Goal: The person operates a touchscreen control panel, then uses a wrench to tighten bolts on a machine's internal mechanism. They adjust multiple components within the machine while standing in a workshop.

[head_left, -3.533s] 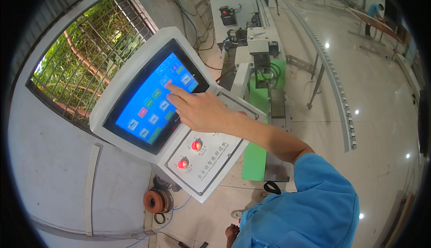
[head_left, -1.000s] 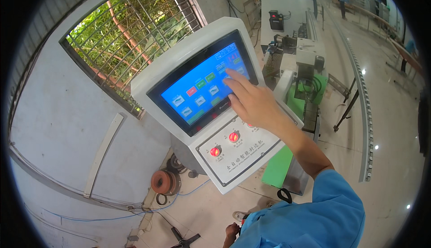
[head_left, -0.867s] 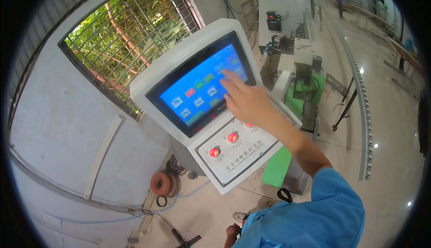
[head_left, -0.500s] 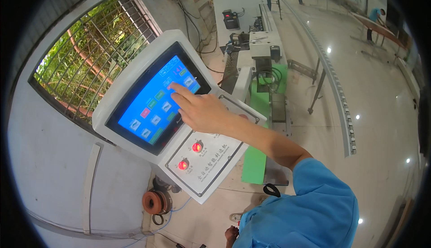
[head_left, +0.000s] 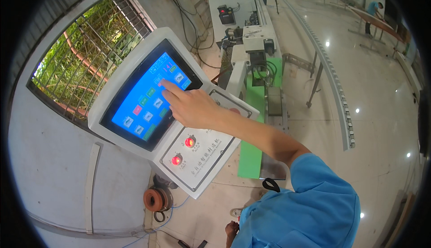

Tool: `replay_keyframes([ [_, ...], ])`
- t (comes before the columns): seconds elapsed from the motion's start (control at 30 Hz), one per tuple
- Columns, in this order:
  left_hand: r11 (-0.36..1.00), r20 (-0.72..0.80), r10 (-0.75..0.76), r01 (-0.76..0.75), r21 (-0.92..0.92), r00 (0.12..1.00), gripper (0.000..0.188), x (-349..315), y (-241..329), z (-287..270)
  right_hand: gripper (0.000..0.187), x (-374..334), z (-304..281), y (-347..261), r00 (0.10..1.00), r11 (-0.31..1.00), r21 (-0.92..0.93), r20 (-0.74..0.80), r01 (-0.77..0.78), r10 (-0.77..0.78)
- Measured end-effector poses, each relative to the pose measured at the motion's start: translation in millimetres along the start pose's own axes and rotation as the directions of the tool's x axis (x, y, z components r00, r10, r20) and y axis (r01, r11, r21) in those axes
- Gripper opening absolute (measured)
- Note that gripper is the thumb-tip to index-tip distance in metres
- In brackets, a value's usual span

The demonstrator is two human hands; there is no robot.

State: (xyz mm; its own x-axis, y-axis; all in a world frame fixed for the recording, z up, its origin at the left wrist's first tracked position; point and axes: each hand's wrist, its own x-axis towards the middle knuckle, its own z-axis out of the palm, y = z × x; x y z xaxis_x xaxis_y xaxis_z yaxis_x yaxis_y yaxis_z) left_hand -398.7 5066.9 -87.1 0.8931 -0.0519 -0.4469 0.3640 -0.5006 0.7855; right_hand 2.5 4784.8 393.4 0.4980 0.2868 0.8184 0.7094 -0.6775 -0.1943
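Note:
My right hand (head_left: pixel 191 106) reaches across a tilted control console with its index finger stretched out. That fingertip is at the blue touchscreen (head_left: pixel 130 107), by a small pink button in its upper part. The other fingers are curled, and nothing is held. Below the screen, the light grey button panel (head_left: pixel 211 158) carries two lit red knobs, a nearer one (head_left: pixel 177 160) and another (head_left: pixel 190 142). My forearm and hand cover part of this panel. Low beside my blue shirt, my left hand (head_left: pixel 231 228) hangs with curled fingers; whether anything is inside them is hidden.
Beyond the console stands a long machine with a green base (head_left: pixel 251 153). A metal roller rail (head_left: pixel 332 75) runs along its right. A barred window (head_left: pixel 85 64) is at left. Reddish-brown rolls (head_left: pixel 155 199) and a blue hose lie on the floor. A co-worker (head_left: pixel 373 12) bends over a far table.
The console and machine appear slightly farther left in view. My right index finger stays at the same pink button area of the screen. My left hand still hangs low.

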Motion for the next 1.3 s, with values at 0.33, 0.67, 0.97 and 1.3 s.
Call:
replay_keyframes([
  [0.33,0.951,0.05,-0.078,0.059,0.305,0.996,0.03,-11.5,11.7,8.7,0.037,-1.6,-1.5,-0.9,1.0,1.0,0.006,-0.014,0.0,0.0],
  [0.67,0.857,0.064,0.293,-0.292,0.425,0.954,0.012,-11.0,-6.1,5.5,0.037,-1.0,-3.7,2.4,1.0,1.0,0.012,-0.014,0.011,-0.011],
  [0.97,0.886,-0.001,0.329,-0.308,0.347,0.944,0.016,-13.9,-13.1,9.0,0.038,0.4,-4.8,1.4,1.0,1.0,0.011,-0.02,0.006,-0.006],
  [1.3,0.823,0.01,0.4,-0.364,0.436,0.917,0.014,-13.7,-10.1,6.5,0.044,0.4,-4.9,-1.2,1.0,1.0,-0.008,0.002,-0.002,0.002],
])
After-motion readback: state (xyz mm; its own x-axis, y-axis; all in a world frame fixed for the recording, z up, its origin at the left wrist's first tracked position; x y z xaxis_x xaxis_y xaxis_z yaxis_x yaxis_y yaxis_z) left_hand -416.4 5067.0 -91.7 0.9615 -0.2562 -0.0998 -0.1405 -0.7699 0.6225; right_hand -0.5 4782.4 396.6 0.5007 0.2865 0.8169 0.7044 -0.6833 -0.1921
